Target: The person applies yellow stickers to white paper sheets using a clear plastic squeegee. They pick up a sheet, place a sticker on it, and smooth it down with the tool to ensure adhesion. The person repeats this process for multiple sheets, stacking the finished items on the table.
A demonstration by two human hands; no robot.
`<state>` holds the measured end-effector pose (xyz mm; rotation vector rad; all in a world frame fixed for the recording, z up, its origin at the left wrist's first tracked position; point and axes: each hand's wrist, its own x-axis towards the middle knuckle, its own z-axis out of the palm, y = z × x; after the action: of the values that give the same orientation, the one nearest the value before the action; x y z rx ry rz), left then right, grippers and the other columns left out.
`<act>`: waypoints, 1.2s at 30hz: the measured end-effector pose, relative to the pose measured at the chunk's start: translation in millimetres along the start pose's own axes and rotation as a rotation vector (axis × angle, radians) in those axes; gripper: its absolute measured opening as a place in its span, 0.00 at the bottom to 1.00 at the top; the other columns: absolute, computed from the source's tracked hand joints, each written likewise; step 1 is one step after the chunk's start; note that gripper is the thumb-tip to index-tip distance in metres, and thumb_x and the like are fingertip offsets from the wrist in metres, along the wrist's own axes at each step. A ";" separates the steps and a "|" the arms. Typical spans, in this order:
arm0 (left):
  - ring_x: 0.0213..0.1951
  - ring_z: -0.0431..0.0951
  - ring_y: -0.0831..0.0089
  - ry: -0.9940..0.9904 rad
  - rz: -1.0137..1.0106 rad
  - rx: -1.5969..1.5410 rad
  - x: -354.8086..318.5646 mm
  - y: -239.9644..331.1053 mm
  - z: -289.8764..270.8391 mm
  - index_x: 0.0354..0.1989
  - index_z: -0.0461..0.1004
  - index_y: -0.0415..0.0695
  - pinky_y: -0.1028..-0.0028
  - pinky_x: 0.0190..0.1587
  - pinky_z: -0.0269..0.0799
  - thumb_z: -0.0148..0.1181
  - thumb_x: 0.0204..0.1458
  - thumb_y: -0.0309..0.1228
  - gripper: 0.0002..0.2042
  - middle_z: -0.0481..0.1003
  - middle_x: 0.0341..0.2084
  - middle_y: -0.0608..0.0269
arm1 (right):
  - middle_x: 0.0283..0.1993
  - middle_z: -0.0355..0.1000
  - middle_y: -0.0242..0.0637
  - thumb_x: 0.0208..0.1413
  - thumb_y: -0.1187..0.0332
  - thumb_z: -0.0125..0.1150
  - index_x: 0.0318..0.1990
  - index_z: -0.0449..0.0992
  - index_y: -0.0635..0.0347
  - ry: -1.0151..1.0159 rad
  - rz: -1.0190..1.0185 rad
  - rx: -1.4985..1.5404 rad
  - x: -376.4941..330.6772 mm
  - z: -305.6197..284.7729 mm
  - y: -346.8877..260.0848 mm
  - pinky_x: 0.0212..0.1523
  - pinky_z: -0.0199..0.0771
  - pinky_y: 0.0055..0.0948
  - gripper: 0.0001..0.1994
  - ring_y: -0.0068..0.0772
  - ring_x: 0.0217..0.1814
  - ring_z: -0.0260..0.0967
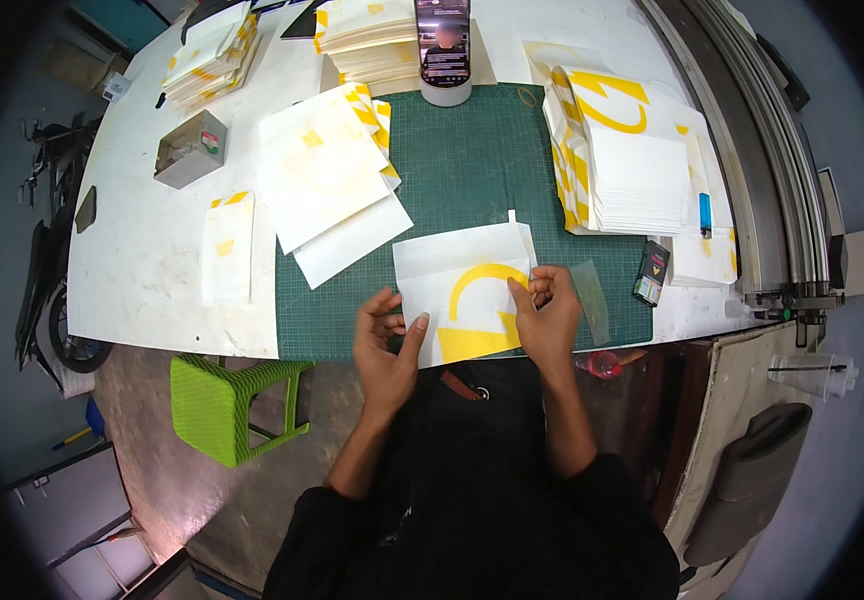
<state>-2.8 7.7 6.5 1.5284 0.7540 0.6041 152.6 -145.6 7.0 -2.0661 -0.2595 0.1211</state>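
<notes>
A white paper bag (435,285) with a yellow arc and a yellow block lies flat before me at the near edge of the green cutting mat (452,160). My left hand (384,345) grips its left edge, thumb on the front face and fingers curled at the side. At the right edge, my right hand (549,318) pinches the bag between thumb and fingers. Left of it lie several overlapping white bags (322,165) with yellow stripes. A thick stack of white and yellow bags (632,170) stands to the right.
A phone (443,45) stands on a white holder at the back, near more bag stacks (367,45). Left are a grey box (192,150) and a narrow bag (228,248). A small black box (651,272) and blue lighter (705,213) lie right. Below is a green stool (217,410).
</notes>
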 end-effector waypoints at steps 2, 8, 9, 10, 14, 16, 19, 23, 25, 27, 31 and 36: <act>0.49 0.82 0.68 0.024 -0.075 -0.153 5.0 5.9 0.2 0.67 0.63 0.34 0.70 0.50 0.79 0.68 0.58 0.19 0.29 0.76 0.55 0.44 | 0.32 0.77 0.34 0.56 0.74 0.74 0.45 0.77 0.67 0.009 -0.014 0.244 0.2 2.3 4.4 0.32 0.69 0.23 0.13 0.20 0.30 0.72; 0.45 0.85 0.68 -0.093 -0.203 -0.343 24.6 25.5 -7.0 0.67 0.60 0.32 0.70 0.49 0.83 0.68 0.58 0.18 0.30 0.82 0.47 0.44 | 0.37 0.80 0.34 0.62 0.76 0.69 0.46 0.77 0.68 -0.327 0.157 0.637 2.9 -10.1 7.6 0.38 0.74 0.19 0.09 0.16 0.36 0.75; 0.45 0.85 0.68 -0.100 -0.194 -0.336 25.4 25.6 -8.3 0.66 0.62 0.32 0.70 0.49 0.83 0.67 0.58 0.18 0.28 0.83 0.46 0.45 | 0.38 0.80 0.36 0.63 0.75 0.69 0.46 0.77 0.68 -0.408 0.196 0.670 6.4 -14.0 9.5 0.40 0.75 0.19 0.09 0.17 0.37 0.75; 0.44 0.85 0.69 -0.107 -0.184 -0.330 27.1 25.3 -9.9 0.64 0.63 0.31 0.71 0.49 0.82 0.67 0.59 0.18 0.27 0.84 0.44 0.46 | 0.39 0.81 0.36 0.63 0.75 0.70 0.47 0.78 0.69 -0.430 0.189 0.679 9.4 -17.3 14.5 0.42 0.75 0.20 0.09 0.18 0.39 0.76; 0.44 0.85 0.71 -0.171 -0.174 -0.402 37.3 15.0 -24.2 0.59 0.69 0.31 0.72 0.50 0.81 0.68 0.59 0.20 0.22 0.84 0.45 0.48 | 0.44 0.82 0.37 0.61 0.74 0.71 0.51 0.78 0.71 -0.580 -0.017 0.725 -1.3 -26.2 8.9 0.49 0.77 0.25 0.14 0.24 0.47 0.78; 0.46 0.84 0.72 -0.166 -0.252 -0.514 44.0 23.9 -27.4 0.57 0.71 0.30 0.71 0.53 0.79 0.69 0.58 0.22 0.20 0.83 0.47 0.49 | 0.48 0.82 0.37 0.60 0.74 0.72 0.53 0.78 0.71 -0.647 -0.176 0.601 -5.5 -32.0 0.4 0.53 0.78 0.28 0.16 0.27 0.50 0.79; 0.49 0.83 0.71 -0.253 -0.201 -0.862 56.0 14.7 -32.4 0.63 0.67 0.31 0.70 0.57 0.76 0.73 0.55 0.23 0.28 0.81 0.50 0.48 | 0.53 0.81 0.40 0.59 0.75 0.72 0.57 0.76 0.72 -0.595 -0.217 0.395 -6.6 -30.8 4.8 0.55 0.78 0.31 0.20 0.30 0.54 0.79; 0.46 0.83 0.71 -0.426 0.160 -0.229 54.0 6.6 -26.7 0.70 0.60 0.34 0.71 0.53 0.77 0.77 0.50 0.24 0.40 0.81 0.50 0.51 | 0.55 0.80 0.46 0.59 0.78 0.71 0.65 0.69 0.70 -0.347 -0.036 0.604 0.7 -8.6 18.8 0.55 0.79 0.31 0.27 0.32 0.54 0.79; 0.44 0.83 0.71 -0.381 0.084 -0.007 52.5 4.7 -18.0 0.73 0.56 0.36 0.72 0.49 0.79 0.78 0.49 0.24 0.44 0.81 0.48 0.54 | 0.54 0.79 0.51 0.60 0.79 0.70 0.71 0.60 0.69 -0.275 -0.023 0.548 3.7 -2.4 13.2 0.53 0.80 0.27 0.34 0.31 0.52 0.80; 0.41 0.83 0.72 -0.289 -0.019 0.077 48.8 4.3 -10.1 0.74 0.56 0.36 0.73 0.45 0.79 0.79 0.48 0.24 0.45 0.82 0.46 0.55 | 0.57 0.77 0.54 0.59 0.77 0.71 0.71 0.61 0.66 -0.221 0.040 0.379 1.9 0.6 -1.3 0.57 0.79 0.33 0.35 0.37 0.58 0.78; 0.41 0.83 0.68 -0.160 0.056 0.272 44.4 0.7 0.2 0.71 0.63 0.38 0.71 0.43 0.80 0.78 0.48 0.24 0.40 0.81 0.47 0.49 | 0.63 0.72 0.55 0.55 0.67 0.76 0.66 0.73 0.59 -0.007 -0.644 -0.373 4.4 -5.5 -18.1 0.67 0.67 0.51 0.30 0.52 0.71 0.67; 0.60 0.73 0.46 -0.129 0.532 0.683 43.2 4.8 3.5 0.62 0.77 0.47 0.54 0.60 0.72 0.78 0.48 0.31 0.29 0.67 0.65 0.36 | 0.64 0.72 0.44 0.55 0.62 0.73 0.54 0.82 0.56 -0.212 -0.743 -0.432 4.4 -1.5 -2.1 0.72 0.51 0.66 0.20 0.51 0.75 0.60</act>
<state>28.3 38.1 8.4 2.4159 0.4631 0.6590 156.9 -144.9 9.7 -2.2347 -1.2500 -0.1894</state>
